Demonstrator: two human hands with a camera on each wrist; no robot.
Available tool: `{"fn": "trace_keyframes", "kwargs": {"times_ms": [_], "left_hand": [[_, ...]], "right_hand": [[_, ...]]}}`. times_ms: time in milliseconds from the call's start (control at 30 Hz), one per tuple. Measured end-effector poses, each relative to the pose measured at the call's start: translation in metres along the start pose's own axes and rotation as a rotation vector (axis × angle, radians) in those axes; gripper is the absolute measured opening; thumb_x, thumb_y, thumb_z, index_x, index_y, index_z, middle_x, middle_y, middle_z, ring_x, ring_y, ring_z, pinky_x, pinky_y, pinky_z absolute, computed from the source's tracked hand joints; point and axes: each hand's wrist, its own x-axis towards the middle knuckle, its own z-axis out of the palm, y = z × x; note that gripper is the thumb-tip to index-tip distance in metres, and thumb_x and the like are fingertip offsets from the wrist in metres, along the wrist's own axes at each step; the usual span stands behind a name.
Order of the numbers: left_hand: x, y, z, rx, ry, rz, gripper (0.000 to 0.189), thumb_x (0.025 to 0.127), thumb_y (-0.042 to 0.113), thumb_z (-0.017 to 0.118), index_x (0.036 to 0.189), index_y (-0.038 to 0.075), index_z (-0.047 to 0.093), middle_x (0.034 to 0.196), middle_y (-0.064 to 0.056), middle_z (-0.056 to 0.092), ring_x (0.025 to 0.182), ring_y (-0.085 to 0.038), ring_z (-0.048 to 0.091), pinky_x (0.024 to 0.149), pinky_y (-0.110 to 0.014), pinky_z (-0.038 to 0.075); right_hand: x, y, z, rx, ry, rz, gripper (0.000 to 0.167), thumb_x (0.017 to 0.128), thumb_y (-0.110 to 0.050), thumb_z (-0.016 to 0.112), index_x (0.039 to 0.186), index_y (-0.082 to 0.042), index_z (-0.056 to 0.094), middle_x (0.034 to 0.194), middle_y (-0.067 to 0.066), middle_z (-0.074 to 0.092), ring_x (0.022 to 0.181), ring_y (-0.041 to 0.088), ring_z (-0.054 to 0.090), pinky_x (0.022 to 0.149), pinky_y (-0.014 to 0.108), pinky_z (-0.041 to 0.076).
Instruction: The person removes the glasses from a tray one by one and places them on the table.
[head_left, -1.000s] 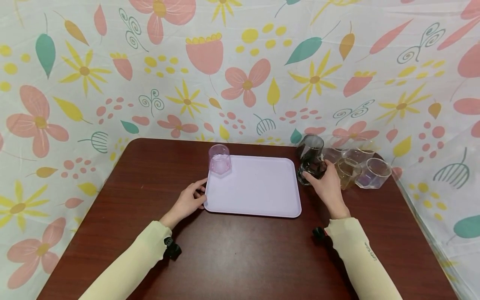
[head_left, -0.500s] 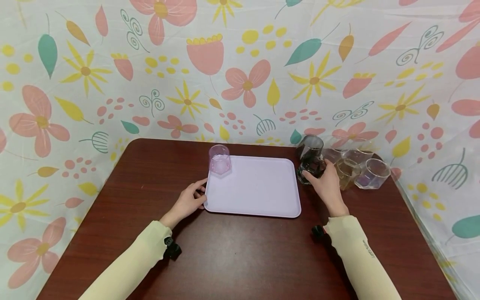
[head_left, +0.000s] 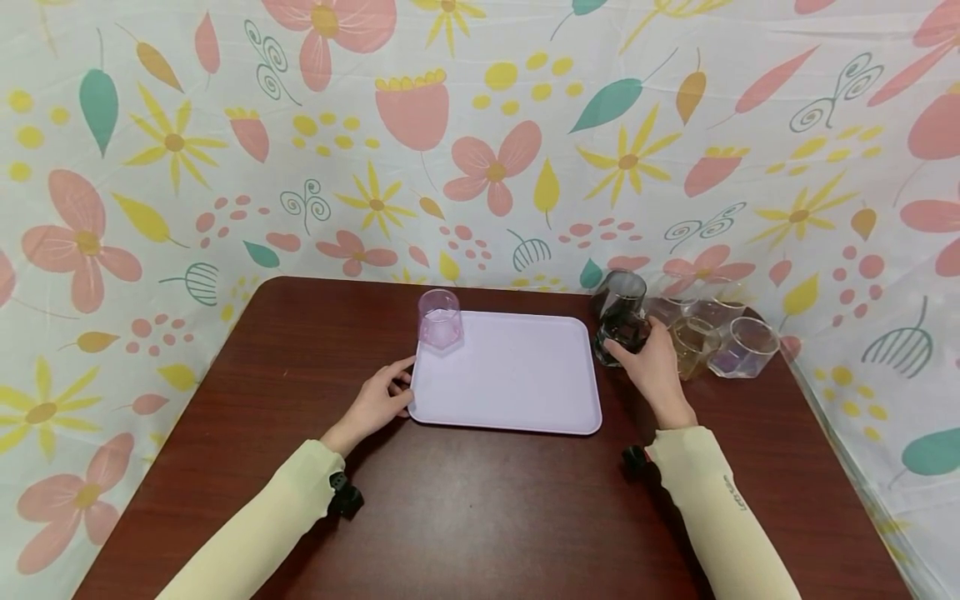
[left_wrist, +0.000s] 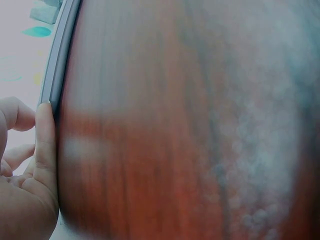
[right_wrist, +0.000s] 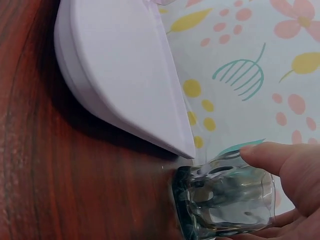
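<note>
In the head view my right hand (head_left: pixel 658 367) holds a smoky grey glass (head_left: pixel 621 337) just right of the lilac tray (head_left: pixel 517 375). The right wrist view shows the thumb on one side of that faceted glass (right_wrist: pixel 225 195) and fingers on the other; the glass stands upright, its base at the tabletop. My left hand (head_left: pixel 377 397) touches the tray's left edge with its fingertips. In the left wrist view the thumb (left_wrist: pixel 45 135) lies against the tray's rim (left_wrist: pixel 60 60). A pink glass (head_left: pixel 440 321) stands on the tray's far left corner.
Another smoky grey glass (head_left: pixel 622 293) stands right behind the held one. To the right cluster an amber glass (head_left: pixel 693 346), a clear purplish glass (head_left: pixel 742 348) and further clear glasses (head_left: pixel 723 304). The brown table (head_left: pixel 480 517) meets a flowered cloth (head_left: pixel 495 167) behind.
</note>
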Motion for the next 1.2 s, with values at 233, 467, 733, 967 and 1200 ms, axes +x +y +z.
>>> {"fn": "trace_keyframes", "kwargs": {"times_ms": [233,467,733,967,1200], "left_hand": [[0.000,0.000,0.000,-0.002,-0.002,0.005,0.063,0.092,-0.002,0.059,0.154,0.005,0.049,0.118,-0.021,0.058,0.081,-0.018,0.061,0.062,-0.030,0.065],[-0.001,-0.002,0.000,-0.006,0.008,0.019,0.063,0.091,-0.003,0.058,0.153,0.003,0.050,0.116,-0.022,0.058,0.081,-0.019,0.061,0.061,-0.031,0.065],[-0.001,-0.001,0.000,-0.002,0.019,0.036,0.063,0.089,-0.005,0.058,0.152,0.001,0.050,0.116,-0.023,0.059,0.079,-0.017,0.061,0.060,-0.029,0.065],[-0.001,-0.001,0.000,0.001,0.015,0.031,0.062,0.090,-0.004,0.058,0.152,0.002,0.051,0.116,-0.022,0.059,0.080,-0.017,0.060,0.061,-0.029,0.065],[-0.001,-0.002,0.000,0.004,0.012,0.035,0.062,0.090,-0.003,0.058,0.152,0.002,0.050,0.117,-0.022,0.059,0.080,-0.018,0.061,0.061,-0.029,0.065]], "right_hand": [[-0.008,-0.005,-0.004,-0.020,0.010,-0.030,0.093,0.098,-0.030,0.070,0.157,0.017,0.016,0.155,0.044,0.026,0.144,0.057,0.030,0.117,0.070,0.032],[-0.022,-0.015,-0.007,-0.043,0.076,-0.082,0.089,0.098,-0.024,0.071,0.156,0.018,0.018,0.153,0.045,0.029,0.143,0.058,0.030,0.117,0.071,0.031],[-0.036,-0.033,-0.010,-0.049,0.156,-0.128,0.081,0.098,-0.018,0.071,0.155,0.016,0.025,0.150,0.042,0.035,0.138,0.057,0.037,0.113,0.072,0.035],[-0.042,-0.056,-0.001,-0.036,0.125,-0.220,0.078,0.097,-0.015,0.073,0.153,0.018,0.030,0.149,0.042,0.038,0.139,0.055,0.038,0.112,0.069,0.038],[-0.044,-0.079,0.017,0.002,0.065,-0.252,0.077,0.097,-0.017,0.074,0.153,0.015,0.033,0.149,0.039,0.040,0.136,0.052,0.044,0.109,0.066,0.046]]}}
